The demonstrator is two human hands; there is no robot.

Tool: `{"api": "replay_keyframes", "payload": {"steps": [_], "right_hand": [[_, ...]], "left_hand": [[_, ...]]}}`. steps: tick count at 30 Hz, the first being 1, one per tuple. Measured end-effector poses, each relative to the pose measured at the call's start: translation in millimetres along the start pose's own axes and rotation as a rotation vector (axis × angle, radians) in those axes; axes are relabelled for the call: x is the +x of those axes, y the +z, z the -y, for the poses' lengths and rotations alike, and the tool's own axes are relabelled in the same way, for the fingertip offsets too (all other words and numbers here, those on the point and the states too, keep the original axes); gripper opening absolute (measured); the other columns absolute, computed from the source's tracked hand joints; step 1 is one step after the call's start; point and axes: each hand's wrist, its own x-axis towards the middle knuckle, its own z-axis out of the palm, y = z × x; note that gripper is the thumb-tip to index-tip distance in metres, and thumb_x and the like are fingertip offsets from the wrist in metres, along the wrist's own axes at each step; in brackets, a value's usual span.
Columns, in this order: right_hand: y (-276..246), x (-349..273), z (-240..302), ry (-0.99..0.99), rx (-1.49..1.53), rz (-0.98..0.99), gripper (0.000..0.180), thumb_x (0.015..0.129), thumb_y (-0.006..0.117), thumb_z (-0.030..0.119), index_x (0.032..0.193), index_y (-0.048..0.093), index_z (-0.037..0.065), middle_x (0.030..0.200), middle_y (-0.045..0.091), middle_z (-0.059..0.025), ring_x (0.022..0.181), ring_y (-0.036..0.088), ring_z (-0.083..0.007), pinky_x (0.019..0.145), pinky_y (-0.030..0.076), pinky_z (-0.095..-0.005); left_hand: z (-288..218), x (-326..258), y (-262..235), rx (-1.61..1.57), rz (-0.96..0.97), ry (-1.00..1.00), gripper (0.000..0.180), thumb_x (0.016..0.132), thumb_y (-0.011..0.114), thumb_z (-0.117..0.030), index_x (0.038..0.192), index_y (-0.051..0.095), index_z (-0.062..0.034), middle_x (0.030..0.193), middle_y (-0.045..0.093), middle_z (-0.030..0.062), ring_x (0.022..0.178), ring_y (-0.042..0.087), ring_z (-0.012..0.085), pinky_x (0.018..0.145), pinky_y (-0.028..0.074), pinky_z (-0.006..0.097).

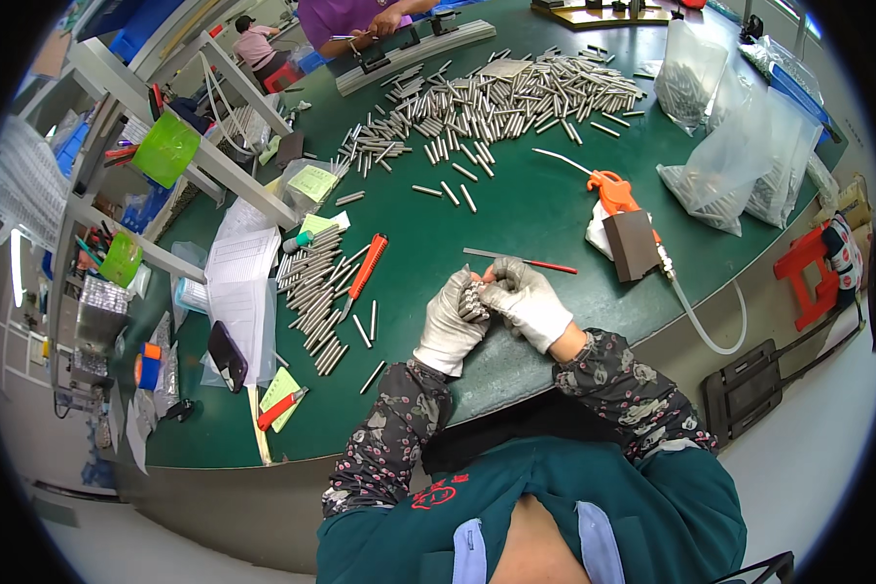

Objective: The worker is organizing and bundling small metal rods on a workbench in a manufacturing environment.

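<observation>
Both my hands wear white work gloves and meet above the near edge of the green table. My left hand (453, 323) is wrapped round a small bundle of short metal pins (473, 303), whose ends show between the gloves. My right hand (529, 302) closes its fingertips at the right side of that bundle, partly hiding it. Just beyond the gloves lies a thin file with a red handle (553, 268). To the left, a heap of similar pins (311, 282) lies beside an orange utility knife (367, 269).
A large pile of pins (516, 97) covers the far middle. An orange air gun (613, 191) lies by a brown block (632, 245) on the right, near plastic bags of pins (715, 185). Papers (240, 292), a phone (227, 354) and a red cutter (280, 409) lie left. Another person (346, 19) works opposite.
</observation>
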Motion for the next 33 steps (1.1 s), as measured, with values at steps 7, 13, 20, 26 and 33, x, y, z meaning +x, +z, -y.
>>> {"api": "replay_keyframes", "payload": {"steps": [7,13,20,26,33], "right_hand": [[-15.5,-5.9,8.7,-0.251,-0.318,-0.145,0.033,0.075,0.065,0.026,0.095,0.053,0.001,0.071,0.052,-0.0028,0.064,0.05,-0.0097,0.06,0.041,-0.0213],[-76.0,-32.0,47.2,-0.618,-1.347,-0.782,0.054,0.071,0.064,0.039,0.109,0.051,0.002,0.103,0.053,-0.0178,0.099,0.049,-0.0328,0.085,0.039,-0.0413],[-99.1,-29.0,29.1,-0.097,-1.651,-0.763,0.074,0.067,0.065,0.037,0.128,0.037,0.006,0.124,0.041,-0.0182,0.12,0.035,-0.0326,0.099,0.022,-0.0525],[-72.2,-38.9,42.3,-0.593,-1.473,-0.579,0.071,0.063,0.069,0.027,0.127,0.042,0.016,0.125,0.039,-0.0202,0.115,0.039,-0.0343,0.096,0.028,-0.0491],[-33.6,-14.2,37.1,-0.775,-1.215,0.041,0.052,0.068,0.066,0.03,0.116,0.053,0.017,0.12,0.044,-0.0222,0.101,0.049,-0.0351,0.082,0.04,-0.0433]], "left_hand": [[-16.2,-2.8,1.8,-0.17,0.094,0.073,0.061,0.068,0.059,0.014,0.121,0.039,-0.0091,0.096,0.051,-0.0003,0.084,0.054,0.0077,0.074,0.046,0.02],[-24.7,-5.4,5.7,-0.024,0.056,0.083,0.07,0.066,0.055,0.019,0.126,0.037,-0.0139,0.103,0.049,0.0012,0.09,0.053,0.009,0.077,0.046,0.021],[-33.6,0.4,7.3,0.055,0.017,0.033,0.066,0.063,0.064,0.012,0.121,0.037,-0.0044,0.093,0.053,-0.0002,0.084,0.054,0.0076,0.075,0.045,0.021],[-31.9,-0.3,6.7,-0.04,0.021,-0.018,0.062,0.066,0.06,0.013,0.121,0.038,-0.006,0.098,0.053,0.0009,0.089,0.054,0.0094,0.078,0.045,0.022],[-44.2,2.2,9.7,-0.188,0.069,-0.037,0.063,0.067,0.061,0.012,0.123,0.035,-0.0038,0.108,0.054,0.0042,0.101,0.053,0.0132,0.086,0.044,0.026]]}}
